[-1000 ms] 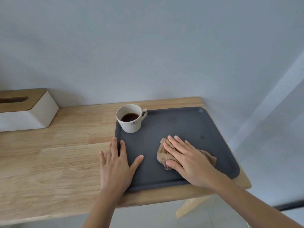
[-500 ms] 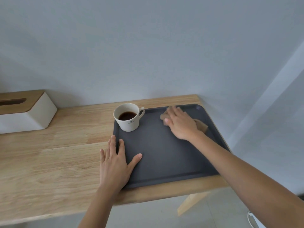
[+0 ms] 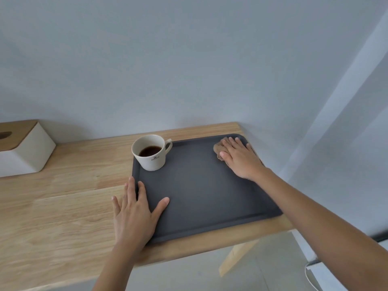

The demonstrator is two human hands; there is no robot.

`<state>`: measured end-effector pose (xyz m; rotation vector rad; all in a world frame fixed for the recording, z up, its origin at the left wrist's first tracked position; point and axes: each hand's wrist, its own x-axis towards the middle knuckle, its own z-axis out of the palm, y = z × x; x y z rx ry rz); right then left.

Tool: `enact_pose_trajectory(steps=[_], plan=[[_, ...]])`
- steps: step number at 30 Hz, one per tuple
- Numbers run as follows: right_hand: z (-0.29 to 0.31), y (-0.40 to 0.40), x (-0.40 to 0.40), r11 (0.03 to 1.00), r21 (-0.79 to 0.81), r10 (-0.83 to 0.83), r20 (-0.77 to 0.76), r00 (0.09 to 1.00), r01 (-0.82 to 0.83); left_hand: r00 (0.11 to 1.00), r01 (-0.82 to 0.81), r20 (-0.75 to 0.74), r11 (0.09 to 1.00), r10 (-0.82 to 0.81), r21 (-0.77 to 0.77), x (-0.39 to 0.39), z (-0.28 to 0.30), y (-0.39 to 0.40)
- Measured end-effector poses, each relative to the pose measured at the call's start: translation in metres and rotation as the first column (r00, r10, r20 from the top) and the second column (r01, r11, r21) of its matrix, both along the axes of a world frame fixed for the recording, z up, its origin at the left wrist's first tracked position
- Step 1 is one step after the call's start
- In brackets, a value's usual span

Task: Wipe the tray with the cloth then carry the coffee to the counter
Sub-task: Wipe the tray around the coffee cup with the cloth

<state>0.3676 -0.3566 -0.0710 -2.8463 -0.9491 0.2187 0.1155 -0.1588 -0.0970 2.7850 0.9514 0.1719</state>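
A dark grey tray (image 3: pixel 201 190) lies on the right end of a wooden table (image 3: pixel 63 206). A cream cup of black coffee (image 3: pixel 150 152) stands upright in the tray's far left corner, handle to the right. My right hand (image 3: pixel 239 157) presses flat on a crumpled tan cloth (image 3: pixel 218 148) in the tray's far right corner; most of the cloth is hidden under the palm. My left hand (image 3: pixel 134 215) lies flat, fingers spread, across the tray's near left edge, thumb on the tray floor.
A white tissue box with a wooden lid (image 3: pixel 21 148) sits at the far left against the grey wall. The table's right edge runs just beyond the tray. A table leg (image 3: pixel 235 257) and pale floor show below, with a white cable (image 3: pixel 310 278) at lower right.
My right hand slid the cloth from the tray's near middle up to the far edge, then rightwards into the far right corner. My left hand and the cup stayed put.
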Motion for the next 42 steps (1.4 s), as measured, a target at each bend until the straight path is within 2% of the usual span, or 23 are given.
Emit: enact_pose_trajectory(steps=[4,9,12,14,17,20,22,25,27,29,30,31,33,35,36,37,39,42], plan=[[-0.005,0.000,-0.034,0.998,0.068,-0.005,-0.035,0.999,0.008,1.000,-0.020,0.005,1.000,0.020,-0.003,0.002,0.001,-0.003],[-0.005,-0.008,-0.119,0.966,0.165,0.207,-0.041,0.977,-0.198,1.000,-0.008,-0.002,1.000,0.008,0.016,0.002,-0.001,-0.002],[-0.004,-0.017,-0.115,0.948,0.145,0.293,-0.044,0.955,-0.284,1.000,0.007,-0.007,1.000,-0.007,0.019,0.001,-0.002,0.000],[-0.004,-0.024,-0.089,0.961,0.123,0.249,0.001,0.968,-0.248,1.000,0.009,-0.011,1.000,-0.009,0.015,0.001,-0.002,0.002],[-0.005,-0.032,-0.050,0.994,0.100,0.044,0.028,0.999,-0.047,1.000,0.009,-0.004,1.000,-0.009,0.021,0.002,-0.001,0.001],[-0.009,-0.025,-0.050,0.995,0.081,-0.053,0.025,0.998,0.051,1.000,0.002,0.006,1.000,-0.002,0.029,0.002,0.000,-0.002],[-0.009,-0.016,-0.072,0.994,0.108,-0.037,0.034,0.999,0.033,1.000,-0.004,0.007,1.000,0.004,0.030,0.002,0.000,-0.003],[-0.006,-0.006,-0.114,0.983,0.159,0.096,-0.003,0.995,-0.094,1.000,-0.002,0.000,0.999,0.002,0.033,0.003,0.000,-0.003],[0.002,-0.005,-0.127,0.952,0.257,0.206,-0.135,0.969,-0.167,1.000,-0.002,0.016,0.999,0.001,0.032,0.002,-0.001,-0.003],[0.015,-0.013,-0.122,0.893,0.445,0.219,-0.289,0.932,-0.071,1.000,-0.005,0.022,1.000,0.005,0.026,0.002,-0.001,-0.003],[0.019,-0.022,-0.116,0.871,0.492,0.162,-0.291,0.943,0.002,1.000,-0.008,0.018,1.000,0.007,0.024,0.001,-0.001,-0.003],[0.023,-0.033,-0.109,0.878,0.475,0.067,-0.233,0.970,0.054,1.000,-0.009,0.015,1.000,0.009,0.025,0.001,-0.001,-0.003],[0.023,-0.062,-0.102,0.949,0.293,-0.097,-0.087,0.991,0.118,1.000,-0.009,0.014,1.000,0.009,0.029,0.001,-0.001,-0.004],[0.016,-0.085,-0.110,0.986,0.075,-0.146,-0.060,0.987,0.151,0.999,0.000,0.032,1.000,-0.001,0.031,0.001,0.001,-0.004],[0.012,-0.091,-0.117,0.988,0.040,-0.148,-0.059,0.987,0.150,0.998,0.013,0.057,0.999,-0.015,0.031,0.001,0.002,-0.004],[0.006,-0.095,-0.122,0.985,0.081,-0.147,-0.060,0.987,0.152,0.994,0.033,0.103,0.999,-0.036,0.030,0.000,0.003,-0.005],[0.003,-0.095,-0.124,0.949,0.283,-0.135,-0.037,0.990,0.140,0.962,0.099,0.254,0.995,-0.104,0.031,0.002,0.006,-0.012],[0.023,-0.087,-0.115,0.877,0.472,-0.069,-0.066,0.995,0.092,0.855,0.309,0.440,0.951,-0.274,-0.008,0.019,0.025,-0.034]])
